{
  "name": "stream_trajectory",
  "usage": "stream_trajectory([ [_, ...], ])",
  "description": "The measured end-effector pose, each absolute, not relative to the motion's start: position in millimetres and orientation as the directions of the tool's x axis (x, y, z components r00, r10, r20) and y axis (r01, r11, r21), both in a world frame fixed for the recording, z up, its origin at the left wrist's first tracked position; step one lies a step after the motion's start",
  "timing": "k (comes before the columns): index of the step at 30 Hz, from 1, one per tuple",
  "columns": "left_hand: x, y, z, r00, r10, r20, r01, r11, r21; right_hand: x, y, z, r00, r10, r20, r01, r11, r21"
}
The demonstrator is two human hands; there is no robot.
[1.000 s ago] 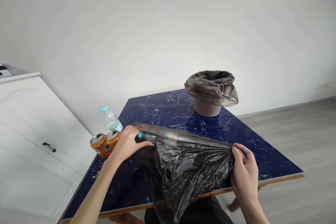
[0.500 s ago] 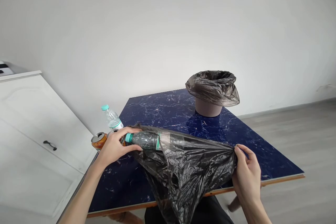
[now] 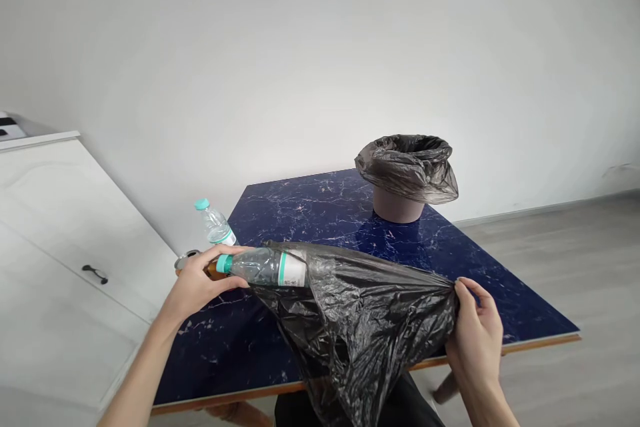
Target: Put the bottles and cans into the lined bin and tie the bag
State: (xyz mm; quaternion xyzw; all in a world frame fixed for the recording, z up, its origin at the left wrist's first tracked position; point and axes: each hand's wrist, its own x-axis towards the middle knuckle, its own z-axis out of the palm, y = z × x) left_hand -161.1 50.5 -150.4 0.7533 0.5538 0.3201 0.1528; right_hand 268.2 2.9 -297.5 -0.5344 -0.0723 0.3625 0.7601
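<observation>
gripped at its capped neck by the curled left hand (image 3: 193, 285), the bottle (image 3: 263, 267) lies half inside the black bag (image 3: 370, 320), whose corner is pinched tight by the right hand (image 3: 477, 333). the bag could be torn by a hard pull, or a can (image 3: 188, 257) knocked by the left knuckles. the near edge of the table (image 3: 300, 203) is overhung by the bag; open room is offered towards the bin (image 3: 399, 205).

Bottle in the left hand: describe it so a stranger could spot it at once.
Over the blue table's near edge, a black bag stretches from the right hand. The bottle pokes cap-first from its left end into the left hand. Unlike the upright bottle behind, it lies sideways, partly bagged.
</observation>
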Motion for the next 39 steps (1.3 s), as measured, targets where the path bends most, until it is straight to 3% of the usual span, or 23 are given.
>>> stream_trajectory([
  [4, -176, 44, -142, 0.078, 0.933, 0.35, 0.704, -0.301, 0.643, 271, 5, -301, 0.758, 0.584, -0.292, -0.476, 0.188, -0.859],
  [10, -218, 34, -110, -0.095, 0.887, 0.451, 0.777, -0.218, 0.591, 272, 6, -303, 0.787, 0.541, -0.296, -0.471, 0.217, -0.855],
  [15, -240, 30, -86, -0.275, 0.771, 0.575, 0.716, -0.235, 0.658, 270, 6, -301, 0.786, 0.54, -0.301, -0.468, 0.2, -0.861],
  [18, -227, 30, -79, -0.34, 0.689, 0.64, 0.733, -0.231, 0.639, 270, 5, -300, 0.786, 0.548, -0.286, -0.451, 0.192, -0.872],
  [23, -187, 42, -76, -0.179, 0.738, 0.65, 0.866, -0.196, 0.461, 270, 4, -299, 0.774, 0.565, -0.286, -0.449, 0.171, -0.877],
  [30, -159, 79, -81, -0.064, 0.876, 0.478, 0.984, -0.025, 0.178, 268, 2, -297, 0.759, 0.593, -0.27, -0.426, 0.137, -0.894],
  [39, -153, 108, -94, -0.031, 0.928, 0.372, 0.995, -0.007, 0.1, 267, 1, -297, 0.758, 0.621, -0.199, -0.364, 0.15, -0.919],
])
